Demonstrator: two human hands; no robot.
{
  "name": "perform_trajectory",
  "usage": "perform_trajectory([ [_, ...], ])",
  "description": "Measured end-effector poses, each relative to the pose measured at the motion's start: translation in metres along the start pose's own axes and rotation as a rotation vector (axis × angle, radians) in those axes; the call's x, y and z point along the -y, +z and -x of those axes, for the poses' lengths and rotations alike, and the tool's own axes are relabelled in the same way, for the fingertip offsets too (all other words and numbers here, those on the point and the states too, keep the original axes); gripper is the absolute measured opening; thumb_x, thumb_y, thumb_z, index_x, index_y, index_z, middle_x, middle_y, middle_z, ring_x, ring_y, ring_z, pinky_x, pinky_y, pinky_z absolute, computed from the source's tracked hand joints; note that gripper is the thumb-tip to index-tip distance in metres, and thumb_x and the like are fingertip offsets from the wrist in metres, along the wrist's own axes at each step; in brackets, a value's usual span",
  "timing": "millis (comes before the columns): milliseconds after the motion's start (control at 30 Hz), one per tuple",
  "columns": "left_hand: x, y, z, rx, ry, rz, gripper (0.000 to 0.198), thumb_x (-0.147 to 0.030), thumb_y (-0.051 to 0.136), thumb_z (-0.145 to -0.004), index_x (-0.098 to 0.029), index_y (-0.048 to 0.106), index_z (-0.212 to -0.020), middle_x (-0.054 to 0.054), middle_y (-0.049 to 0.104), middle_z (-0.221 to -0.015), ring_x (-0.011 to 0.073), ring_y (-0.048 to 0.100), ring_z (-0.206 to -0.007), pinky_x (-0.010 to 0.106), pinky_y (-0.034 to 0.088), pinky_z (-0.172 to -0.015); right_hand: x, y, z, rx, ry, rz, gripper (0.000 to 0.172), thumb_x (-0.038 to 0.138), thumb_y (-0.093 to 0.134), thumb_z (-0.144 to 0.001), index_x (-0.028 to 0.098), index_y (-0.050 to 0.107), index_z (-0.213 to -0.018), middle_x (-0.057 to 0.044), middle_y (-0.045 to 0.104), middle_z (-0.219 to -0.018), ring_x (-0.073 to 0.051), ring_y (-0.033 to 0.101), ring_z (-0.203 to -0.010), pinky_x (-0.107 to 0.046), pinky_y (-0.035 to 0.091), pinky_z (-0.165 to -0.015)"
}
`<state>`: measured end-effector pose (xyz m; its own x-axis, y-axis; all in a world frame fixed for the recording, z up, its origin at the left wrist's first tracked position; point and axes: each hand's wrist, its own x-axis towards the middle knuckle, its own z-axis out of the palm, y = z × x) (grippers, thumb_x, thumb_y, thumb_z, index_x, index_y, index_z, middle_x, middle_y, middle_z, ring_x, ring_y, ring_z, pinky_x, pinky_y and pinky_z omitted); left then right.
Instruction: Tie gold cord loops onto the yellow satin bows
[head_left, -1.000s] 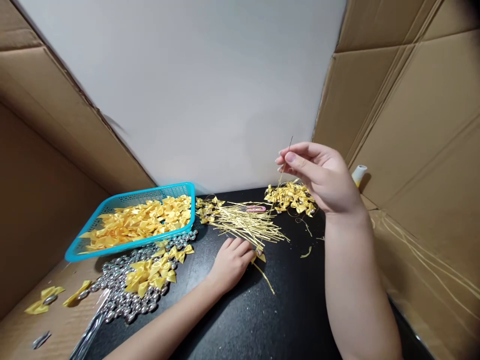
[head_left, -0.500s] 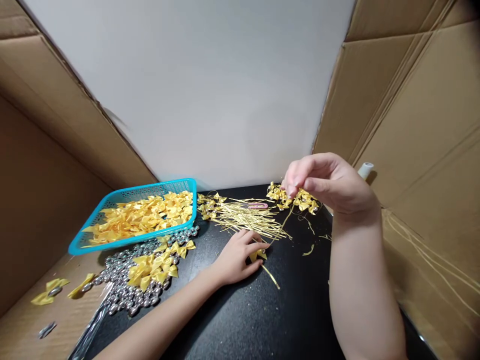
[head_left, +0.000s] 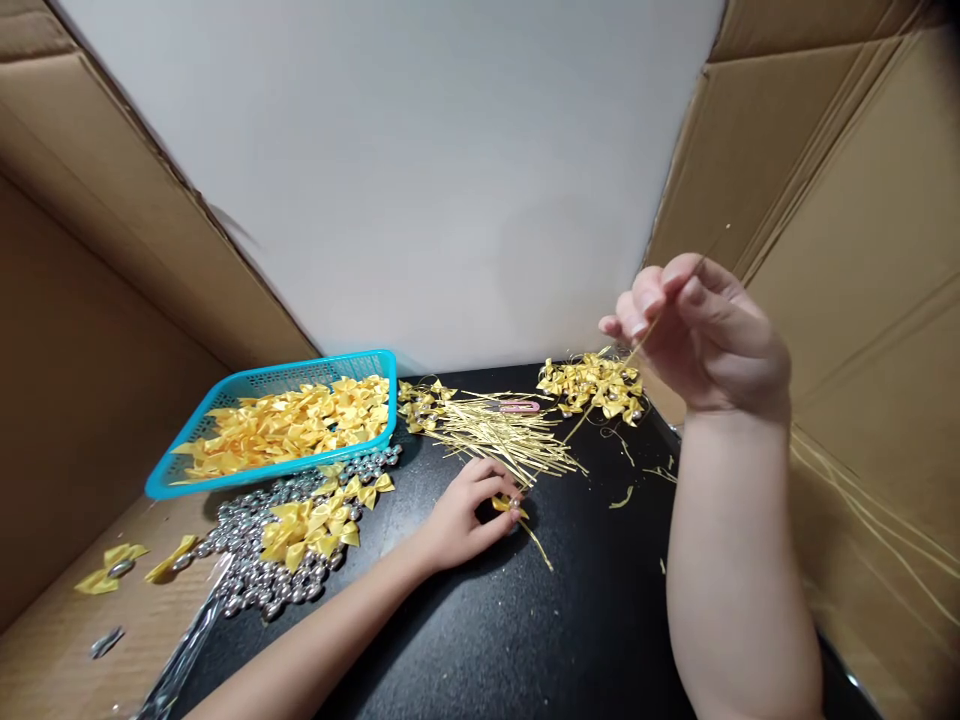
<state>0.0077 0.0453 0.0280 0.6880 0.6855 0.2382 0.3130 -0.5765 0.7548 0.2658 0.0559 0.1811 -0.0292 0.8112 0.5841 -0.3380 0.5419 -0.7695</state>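
Note:
Low over the black tabletop, my left hand is closed on a small yellow ribbon bow with a silver bead at its middle. A short gold cord tail sticks out below the bow. My right hand is raised at the right, pinching the gold cord between thumb and forefinger. The cord runs slantwise from the bow up to that pinch, and a thin end shows above the fingertips. Just beyond my left hand lies a loose pile of cut gold cords.
A blue basket of yellow bows stands at the left, with silver beads and more bows before it. Beaded bows lie at the back right. A pink-handled tool rests on the cords. Cardboard walls flank the table.
My right hand has moved up and to the right, drawing the cord out longer. My left hand has stayed in nearly the same place on the bow. The view has shifted slightly.

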Motion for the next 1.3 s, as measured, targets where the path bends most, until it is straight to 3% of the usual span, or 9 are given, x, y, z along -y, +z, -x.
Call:
perform_trajectory([
  [133, -0.005, 0.003, 0.003, -0.02, -0.095, 0.225, 0.015, -0.028, 0.064, -0.085, -0.016, 0.07, -0.092, 0.011, 0.068, -0.104, 0.0228, 0.062, -0.1, 0.038, 0.046, -0.091, -0.002, -0.011, -0.003, -0.111, -0.028, 0.059, 0.014, 0.043, 0.078, -0.071, 0.033, 0.069, -0.074, 0.004, 0.059, -0.076, -0.013, 0.057, -0.064, -0.035, 0.054, -0.072],
  [267, -0.005, 0.012, 0.008, -0.025, -0.252, 0.46, 0.026, -0.035, 0.066, -0.084, -0.014, 0.07, -0.099, 0.011, 0.073, -0.093, 0.0201, 0.068, -0.083, 0.033, 0.052, -0.078, -0.006, -0.024, -0.006, -0.175, -0.056, 0.094, 0.008, 0.037, 0.067, -0.084, 0.034, 0.07, -0.077, 0.003, 0.063, -0.082, -0.014, 0.06, -0.07, -0.035, 0.053, -0.073],
  [433, -0.004, 0.02, 0.009, -0.013, -0.389, 0.689, 0.036, -0.042, 0.077, -0.073, -0.013, 0.071, -0.095, 0.006, 0.073, -0.08, 0.0151, 0.066, -0.071, 0.027, 0.05, -0.071, -0.011, -0.03, -0.009, -0.347, -0.006, 0.008, 0.006, 0.031, 0.067, -0.082, 0.033, 0.07, -0.076, 0.003, 0.066, -0.082, -0.014, 0.061, -0.067, -0.031, 0.053, -0.07],
  [633, -0.015, 0.024, 0.012, 0.049, -0.493, 0.846, 0.042, -0.045, 0.086, -0.059, -0.014, 0.074, -0.085, 0.001, 0.069, -0.069, 0.0114, 0.062, -0.063, 0.022, 0.047, -0.064, -0.014, -0.033, -0.014, -0.413, 0.015, -0.08, 0.012, 0.024, 0.066, -0.082, 0.03, 0.069, -0.072, 0.006, 0.066, -0.075, -0.009, 0.058, -0.059, -0.026, 0.05, -0.064],
  [800, -0.029, 0.03, 0.019, 0.02, -0.529, 0.863, 0.039, -0.047, 0.083, -0.063, -0.014, 0.074, -0.082, 0.001, 0.069, -0.07, 0.0105, 0.059, -0.064, 0.02, 0.044, -0.062, -0.002, -0.027, -0.01, -0.544, -0.001, 0.022, 0.016, 0.014, 0.065, -0.08, 0.022, 0.069, -0.068, 0.004, 0.062, -0.064, -0.008, 0.053, -0.051, -0.023, 0.047, -0.056],
  [867, -0.031, 0.032, 0.021, 0.002, -0.538, 0.841, 0.039, -0.048, 0.08, -0.067, -0.014, 0.074, -0.085, 0.002, 0.069, -0.071, 0.0096, 0.057, -0.061, 0.02, 0.043, -0.059, 0.007, -0.016, -0.005, -0.518, -0.065, 0.128, 0.017, 0.012, 0.063, -0.083, 0.021, 0.071, -0.07, 0.002, 0.061, -0.062, -0.008, 0.051, -0.051, -0.024, 0.046, -0.054],
  [1000, -0.025, 0.035, 0.019, -0.032, -0.564, 0.761, 0.036, -0.047, 0.074, -0.073, -0.011, 0.072, -0.08, 0.001, 0.066, -0.064, 0.0064, 0.05, -0.047, 0.019, 0.038, -0.048, 0.017, 0.015, 0.005, -0.318, -0.086, 0.225, 0.013, 0.014, 0.066, -0.084, 0.023, 0.072, -0.076, 0.001, 0.058, -0.061, -0.011, 0.051, -0.055, -0.027, 0.045, -0.057],
  [1133, -0.017, 0.037, 0.016, -0.074, -0.608, 0.673, 0.032, -0.043, 0.069, -0.077, -0.013, 0.064, -0.068, -0.005, 0.054, -0.047, 0.0062, 0.046, -0.037, 0.018, 0.035, -0.041, 0.006, 0.028, 0.022, -0.136, 0.112, 0.388, 0.002, 0.023, 0.075, -0.078, 0.024, 0.074, -0.08, 0.0, 0.062, -0.07, -0.012, 0.055, -0.064, -0.025, 0.047, -0.061],
  [1300, -0.013, 0.035, 0.015, -0.012, -0.643, 0.662, 0.025, -0.035, 0.071, -0.074, -0.013, 0.061, -0.067, -0.004, 0.054, -0.047, 0.0084, 0.051, -0.039, 0.019, 0.041, -0.041, -0.005, 0.014, 0.065, -0.185, 0.304, 0.515, 0.01, 0.035, 0.075, -0.078, 0.026, 0.072, -0.082, 0.002, 0.066, -0.073, -0.011, 0.059, -0.067, -0.02, 0.05, -0.062],
])
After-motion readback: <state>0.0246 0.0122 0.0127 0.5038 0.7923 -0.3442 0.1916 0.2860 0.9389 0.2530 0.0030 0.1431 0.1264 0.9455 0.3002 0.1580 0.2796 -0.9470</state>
